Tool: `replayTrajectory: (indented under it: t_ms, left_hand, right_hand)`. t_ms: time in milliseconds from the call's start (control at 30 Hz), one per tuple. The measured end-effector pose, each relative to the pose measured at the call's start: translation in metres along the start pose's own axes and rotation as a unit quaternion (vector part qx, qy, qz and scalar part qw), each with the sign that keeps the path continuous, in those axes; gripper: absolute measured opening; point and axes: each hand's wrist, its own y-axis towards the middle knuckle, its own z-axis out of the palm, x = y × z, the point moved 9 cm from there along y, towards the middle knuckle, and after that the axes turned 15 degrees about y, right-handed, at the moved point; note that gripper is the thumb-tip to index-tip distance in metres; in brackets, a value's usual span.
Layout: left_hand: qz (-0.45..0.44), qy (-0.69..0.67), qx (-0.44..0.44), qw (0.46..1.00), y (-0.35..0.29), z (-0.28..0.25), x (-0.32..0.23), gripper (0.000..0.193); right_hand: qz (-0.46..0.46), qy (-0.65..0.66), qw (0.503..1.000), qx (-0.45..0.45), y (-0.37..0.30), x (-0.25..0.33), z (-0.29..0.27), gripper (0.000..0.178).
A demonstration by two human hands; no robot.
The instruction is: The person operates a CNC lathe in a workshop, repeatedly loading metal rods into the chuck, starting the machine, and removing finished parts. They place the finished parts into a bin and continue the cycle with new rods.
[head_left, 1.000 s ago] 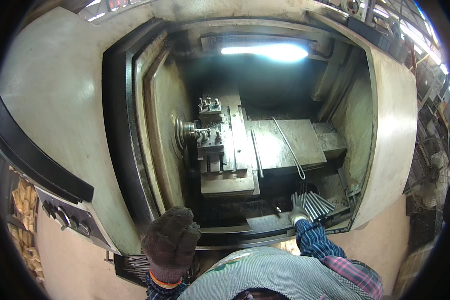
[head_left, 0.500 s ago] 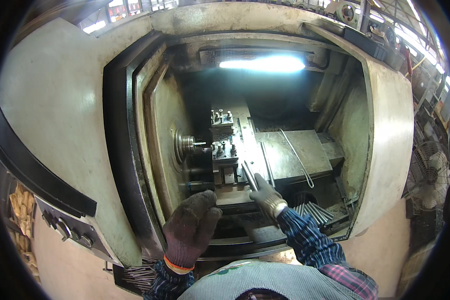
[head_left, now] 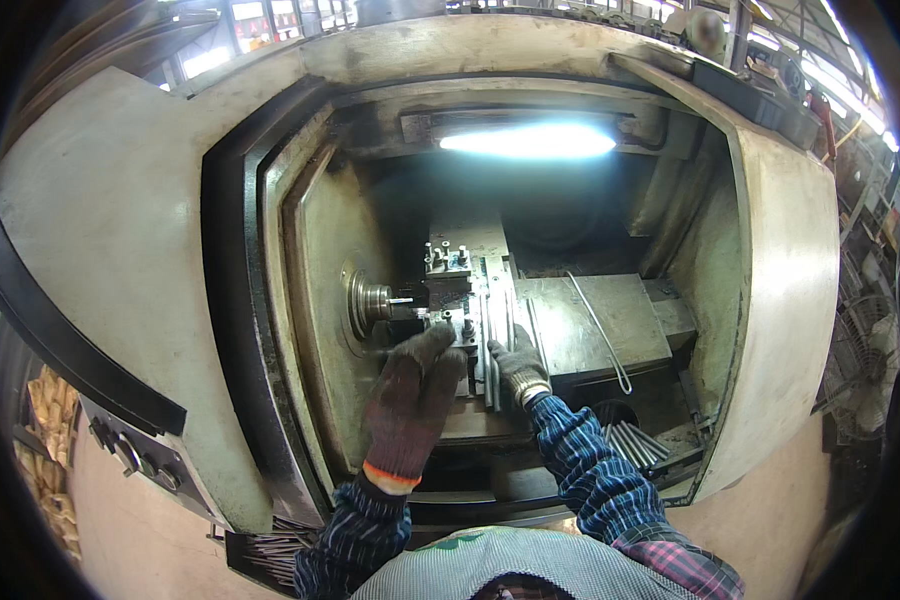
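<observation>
My left hand (head_left: 415,400), in a dark glove with an orange-edged cuff, reaches over the near tool post (head_left: 452,322) of a lathe. Its fingers are stretched out, and nothing shows in them. To its right, my right hand (head_left: 519,368) wears a grey glove. It is closed around slim metal rods at the slide, its grip partly hidden by the glove. More metal rods (head_left: 488,345) lie lengthwise on the slide, right beside that thumb. A thin bright workpiece (head_left: 400,300) sticks out of the spindle chuck (head_left: 372,301), left of the tool posts.
A bent wire hook (head_left: 600,335) lies on the flat metal cover (head_left: 620,315) at right. Several rods (head_left: 633,444) rest in the machine's lower right corner. A tray of rods (head_left: 270,552) stands at the lower left. A lamp (head_left: 527,140) glows at the back.
Both hands have moved farther into the machine, the left one up to the near tool post. The rods that my right hand carried slantwise are now down along the slide.
</observation>
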Motion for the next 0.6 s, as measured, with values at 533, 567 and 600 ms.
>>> replayTrajectory:
  t_ms: [533,567,600]
  left_hand:
    - [-0.149,0.536,0.399,0.729,0.064,0.190,0.330,0.060]
    - [-0.089,0.598,0.363,0.709,0.058,0.193,0.353,0.062]
    - [-0.054,0.611,0.386,0.689,0.065,0.214,0.324,0.058]
  right_hand:
    - [-0.044,0.427,0.890,0.155,-0.144,0.030,-0.106,0.047]
    - [-0.090,0.395,0.901,0.153,-0.151,0.034,-0.116,0.047]
    - [-0.131,0.358,0.915,0.131,-0.158,0.028,-0.134,0.047]
